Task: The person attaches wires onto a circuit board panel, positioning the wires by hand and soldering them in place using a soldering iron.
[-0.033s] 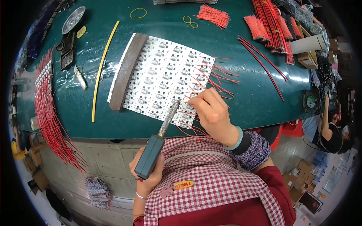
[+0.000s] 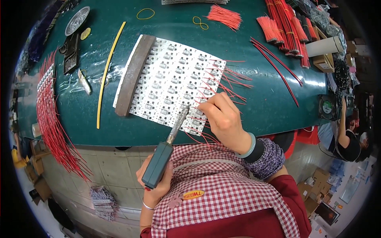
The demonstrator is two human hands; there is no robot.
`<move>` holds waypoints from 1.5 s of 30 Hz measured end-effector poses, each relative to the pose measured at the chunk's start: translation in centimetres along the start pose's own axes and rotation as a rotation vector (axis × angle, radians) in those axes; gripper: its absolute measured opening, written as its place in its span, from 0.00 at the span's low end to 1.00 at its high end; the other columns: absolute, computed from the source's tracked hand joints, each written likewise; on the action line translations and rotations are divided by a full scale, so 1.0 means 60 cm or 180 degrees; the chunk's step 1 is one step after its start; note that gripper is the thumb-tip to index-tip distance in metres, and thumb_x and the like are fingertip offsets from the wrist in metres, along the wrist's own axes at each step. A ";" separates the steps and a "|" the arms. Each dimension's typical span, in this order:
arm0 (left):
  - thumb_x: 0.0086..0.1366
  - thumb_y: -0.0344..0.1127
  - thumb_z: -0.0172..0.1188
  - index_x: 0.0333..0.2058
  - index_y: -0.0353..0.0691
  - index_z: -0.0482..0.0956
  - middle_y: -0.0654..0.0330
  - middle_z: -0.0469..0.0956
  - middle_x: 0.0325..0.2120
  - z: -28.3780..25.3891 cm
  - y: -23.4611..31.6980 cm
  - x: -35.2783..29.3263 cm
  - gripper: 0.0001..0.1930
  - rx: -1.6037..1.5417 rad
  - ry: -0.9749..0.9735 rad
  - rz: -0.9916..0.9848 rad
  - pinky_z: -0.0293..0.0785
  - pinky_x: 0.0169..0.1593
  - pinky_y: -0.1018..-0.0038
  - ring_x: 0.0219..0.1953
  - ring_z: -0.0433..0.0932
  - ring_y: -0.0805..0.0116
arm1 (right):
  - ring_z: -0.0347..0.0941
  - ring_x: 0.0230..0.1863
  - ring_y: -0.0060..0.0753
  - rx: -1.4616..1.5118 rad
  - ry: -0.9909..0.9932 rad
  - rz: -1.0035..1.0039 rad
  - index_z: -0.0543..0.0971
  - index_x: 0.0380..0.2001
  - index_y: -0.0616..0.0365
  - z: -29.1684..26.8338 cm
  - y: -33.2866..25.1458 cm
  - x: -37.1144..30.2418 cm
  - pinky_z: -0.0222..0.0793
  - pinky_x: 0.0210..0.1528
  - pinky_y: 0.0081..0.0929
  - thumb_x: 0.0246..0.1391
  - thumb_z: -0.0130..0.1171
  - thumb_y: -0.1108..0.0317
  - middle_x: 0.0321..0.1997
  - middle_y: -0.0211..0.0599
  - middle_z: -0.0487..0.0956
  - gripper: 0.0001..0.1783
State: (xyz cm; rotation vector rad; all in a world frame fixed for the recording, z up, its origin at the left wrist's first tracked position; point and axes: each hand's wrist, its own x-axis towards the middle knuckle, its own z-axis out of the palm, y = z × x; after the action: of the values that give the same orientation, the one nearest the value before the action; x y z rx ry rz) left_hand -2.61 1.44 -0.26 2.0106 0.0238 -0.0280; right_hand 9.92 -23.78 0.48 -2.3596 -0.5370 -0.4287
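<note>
Two hands busy | left hand (image 2: 156,182) clamped on soldering iron (image 2: 166,152), tip at white board (image 2: 170,85) on tabletop (image 2: 278,107) | right hand (image 2: 222,117) pinches red wire (image 2: 198,107) there | step: soldering wire; next likely needs steady tip contact.

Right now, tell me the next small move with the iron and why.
Probably hold the iron tip steady on the joint a moment, then lift. The left hand has its tip on the board, where the right hand pinches a red wire; the rows to the right already carry wires.
</note>
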 end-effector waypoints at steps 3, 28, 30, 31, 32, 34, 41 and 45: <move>0.54 0.22 0.70 0.38 0.28 0.83 0.49 0.83 0.35 -0.001 0.012 0.007 0.11 0.0051 -0.0018 0.0037 0.79 0.34 0.70 0.31 0.84 0.55 | 0.71 0.36 0.41 0.0003 -0.0067 -0.0010 0.79 0.35 0.62 -0.001 0.001 0.001 0.71 0.34 0.37 0.42 0.61 0.85 0.33 0.39 0.72 0.14; 0.54 0.23 0.70 0.39 0.28 0.84 0.46 0.84 0.35 -0.007 -0.009 -0.011 0.12 0.0106 0.0119 0.0193 0.80 0.34 0.68 0.31 0.85 0.52 | 0.72 0.34 0.40 -0.0104 -0.0317 -0.0014 0.82 0.35 0.61 -0.010 0.000 0.010 0.71 0.34 0.34 0.45 0.65 0.84 0.31 0.37 0.72 0.12; 0.54 0.24 0.71 0.39 0.28 0.84 0.45 0.84 0.36 -0.007 -0.011 -0.011 0.13 0.0099 0.0116 0.0166 0.81 0.34 0.68 0.32 0.86 0.52 | 0.73 0.35 0.41 -0.0073 -0.0373 0.0032 0.81 0.35 0.61 -0.014 -0.005 0.014 0.71 0.35 0.35 0.46 0.65 0.84 0.31 0.37 0.72 0.11; 0.54 0.24 0.71 0.39 0.28 0.84 0.45 0.84 0.36 -0.006 -0.011 -0.011 0.13 0.0090 0.0140 0.0179 0.81 0.35 0.68 0.32 0.86 0.52 | 0.73 0.36 0.42 0.0009 -0.0346 0.0143 0.81 0.35 0.61 -0.017 -0.008 0.018 0.71 0.37 0.36 0.48 0.65 0.82 0.32 0.38 0.73 0.10; 0.54 0.24 0.71 0.40 0.28 0.84 0.46 0.84 0.36 -0.006 -0.011 -0.011 0.13 0.0081 0.0166 0.0191 0.81 0.35 0.68 0.32 0.86 0.52 | 0.73 0.37 0.43 0.0090 -0.0318 0.0253 0.80 0.36 0.61 -0.019 -0.011 0.021 0.71 0.38 0.37 0.50 0.66 0.81 0.34 0.38 0.73 0.09; 0.54 0.24 0.71 0.40 0.28 0.84 0.46 0.84 0.36 -0.006 -0.010 -0.010 0.13 0.0101 0.0166 0.0162 0.81 0.35 0.68 0.32 0.86 0.52 | 0.73 0.38 0.44 -0.0013 -0.0338 0.0353 0.80 0.35 0.61 -0.018 -0.016 0.029 0.71 0.39 0.37 0.51 0.66 0.79 0.35 0.39 0.73 0.08; 0.54 0.24 0.71 0.39 0.29 0.84 0.47 0.84 0.35 -0.006 -0.003 -0.005 0.12 0.0046 0.0226 0.0152 0.80 0.34 0.69 0.31 0.85 0.54 | 0.72 0.42 0.45 -0.0342 -0.0649 0.0371 0.76 0.35 0.60 -0.002 -0.007 0.042 0.70 0.42 0.40 0.52 0.66 0.77 0.38 0.40 0.71 0.09; 0.55 0.24 0.71 0.39 0.29 0.84 0.48 0.83 0.34 -0.004 -0.005 -0.003 0.12 -0.0013 0.0239 0.0167 0.79 0.34 0.69 0.30 0.85 0.54 | 0.72 0.42 0.46 -0.0291 -0.0601 0.0376 0.76 0.36 0.60 -0.001 -0.007 0.043 0.70 0.43 0.40 0.53 0.64 0.79 0.37 0.41 0.72 0.09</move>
State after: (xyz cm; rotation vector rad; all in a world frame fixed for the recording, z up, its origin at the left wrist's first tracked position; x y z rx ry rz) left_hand -2.81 1.78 -0.41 2.0067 0.0191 0.0810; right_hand 11.95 -22.84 1.86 -2.5203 -0.4690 -0.1810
